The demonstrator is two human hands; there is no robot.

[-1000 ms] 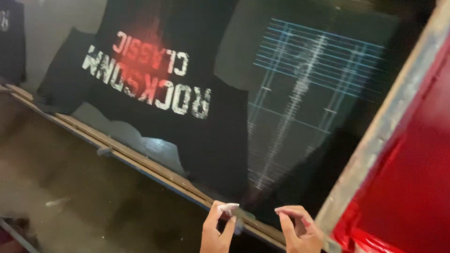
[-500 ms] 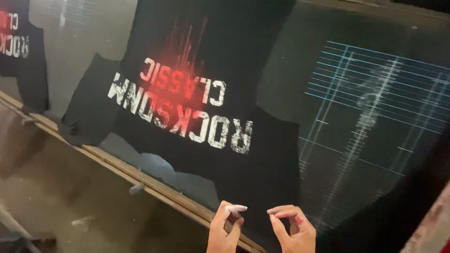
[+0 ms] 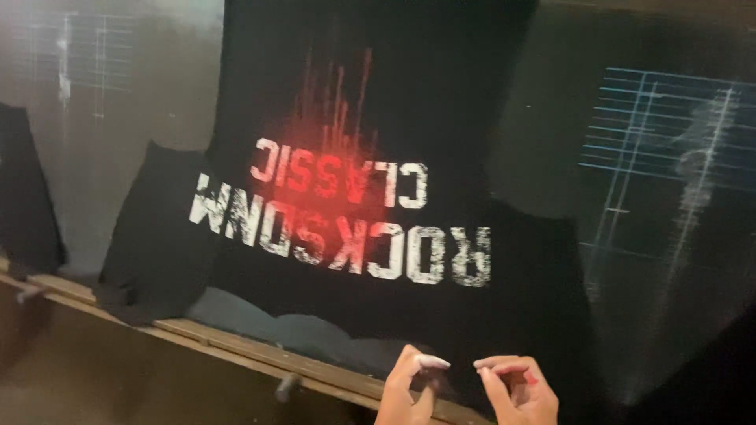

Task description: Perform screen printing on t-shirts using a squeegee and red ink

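Observation:
A black T-shirt (image 3: 370,142) lies flat on a grey printing table, its collar toward me, with a red and white print on the chest seen upside down. My left hand (image 3: 405,389) and my right hand (image 3: 516,389) are at the bottom edge of the view, by the shirt's collar edge. Both have the fingers curled and pinched together on the dark fabric of the collar. The nails are long and pale. The lower parts of both hands are cut off by the frame.
A wooden rail (image 3: 236,346) runs along the table's near edge, with a small metal peg (image 3: 287,386) sticking out. Pale blue printed line marks (image 3: 669,149) show on the table to the right. Another dark garment (image 3: 27,205) lies at the far left.
The view has swung left and closer, so the shirt now fills the middle. The red frame at the right has gone out of view. My hands stay at the collar edge.

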